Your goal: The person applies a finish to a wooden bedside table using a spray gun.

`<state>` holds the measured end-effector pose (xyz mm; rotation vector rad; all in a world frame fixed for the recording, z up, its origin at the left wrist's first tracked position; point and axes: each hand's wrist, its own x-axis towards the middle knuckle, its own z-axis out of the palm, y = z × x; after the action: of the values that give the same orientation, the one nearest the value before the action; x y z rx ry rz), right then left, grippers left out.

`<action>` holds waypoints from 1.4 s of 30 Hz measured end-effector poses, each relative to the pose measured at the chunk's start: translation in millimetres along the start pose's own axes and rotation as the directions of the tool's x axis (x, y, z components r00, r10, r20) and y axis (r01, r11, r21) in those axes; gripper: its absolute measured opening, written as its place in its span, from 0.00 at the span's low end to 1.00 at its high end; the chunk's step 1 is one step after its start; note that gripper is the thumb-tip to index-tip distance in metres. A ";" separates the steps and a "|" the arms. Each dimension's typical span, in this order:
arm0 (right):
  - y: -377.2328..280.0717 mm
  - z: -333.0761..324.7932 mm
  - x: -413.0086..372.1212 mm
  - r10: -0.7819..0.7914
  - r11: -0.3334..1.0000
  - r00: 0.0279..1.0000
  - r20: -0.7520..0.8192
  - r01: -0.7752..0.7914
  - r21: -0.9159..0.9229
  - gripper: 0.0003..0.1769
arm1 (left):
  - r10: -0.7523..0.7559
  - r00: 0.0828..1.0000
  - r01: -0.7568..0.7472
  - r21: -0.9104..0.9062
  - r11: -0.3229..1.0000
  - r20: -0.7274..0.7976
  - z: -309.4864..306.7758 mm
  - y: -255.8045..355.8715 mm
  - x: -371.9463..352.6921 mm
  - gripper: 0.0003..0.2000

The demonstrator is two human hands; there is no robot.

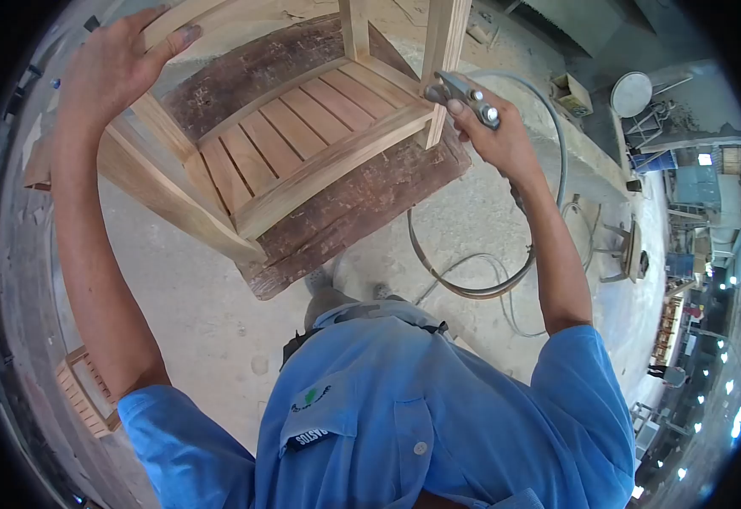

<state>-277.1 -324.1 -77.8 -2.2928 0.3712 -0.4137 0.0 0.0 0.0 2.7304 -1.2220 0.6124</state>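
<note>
A wooden chair with a slatted seat lies tilted on a worn brown padded support. My left hand grips the chair's rail at the upper left, its thumb on the inner side and its fingers partly hidden at the far edge. In my right hand is a dark grey air gun with silver knobs, held close to the chair's upright leg at the right. A hose loops around beside my right forearm. The air gun's tip is hard to make out against the wood.
Coils of hose lie on the concrete floor to the right of my feet. A smaller slatted wooden piece stands at the lower left. On the right are a wooden stool, a low ledge and a distant person.
</note>
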 end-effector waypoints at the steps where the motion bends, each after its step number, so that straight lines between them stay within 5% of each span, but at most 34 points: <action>1: -3.2 -8.0 2.6 -0.007 0.998 1.000 0.005 0.008 -0.062 0.26 | -0.026 1.000 0.026 -0.028 0.999 0.008 2.1 12.0 -3.0 0.37; 5: -25.6 48.5 64.9 -0.058 0.988 0.998 -0.020 0.055 -0.146 0.25 | -0.075 0.996 0.073 0.046 0.996 0.050 -13.6 -7.4 2.3 0.37; 8: -26.4 52.0 84.9 0.086 0.932 0.996 0.032 -0.069 -0.356 0.25 | -0.137 0.981 0.147 0.061 0.987 -0.139 -42.0 40.6 -14.1 0.27; 23: -61.1 -6.6 -31.7 0.295 0.946 0.955 0.001 -0.292 -0.138 0.34 | -0.112 0.974 0.122 0.039 0.992 -0.197 -31.8 25.3 -11.6 0.21; 30: -40.5 19.2 -33.9 0.086 0.985 0.996 0.034 -0.090 0.149 0.32 | -0.122 0.984 0.119 -0.031 0.992 -0.129 -24.6 20.4 3.2 0.23; 32: -34.1 23.3 -33.9 0.043 0.975 0.997 0.069 -0.057 0.217 0.31 | -0.206 0.977 0.212 -0.141 0.967 0.054 -8.9 -15.1 27.9 0.25; 35: -23.7 45.4 -28.1 -0.198 0.935 0.980 -0.036 0.200 0.293 0.31 | 0.024 0.997 -0.002 -0.283 0.959 0.075 15.6 -58.1 42.8 0.36; 41: -37.9 61.8 -15.6 -0.247 0.799 0.968 0.044 0.178 0.574 0.35 | -0.064 0.953 0.139 -0.242 0.960 0.295 0.8 -45.4 49.1 0.33; 42: -37.9 61.2 -15.6 -0.276 0.780 0.960 0.044 0.197 0.594 0.35 | 0.045 0.982 0.002 -0.250 0.968 0.182 16.2 -70.4 51.0 0.33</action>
<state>-261.4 -253.8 -93.1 -1.7387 -0.1148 -0.4304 87.3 8.2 10.9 2.6095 -1.2699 0.1894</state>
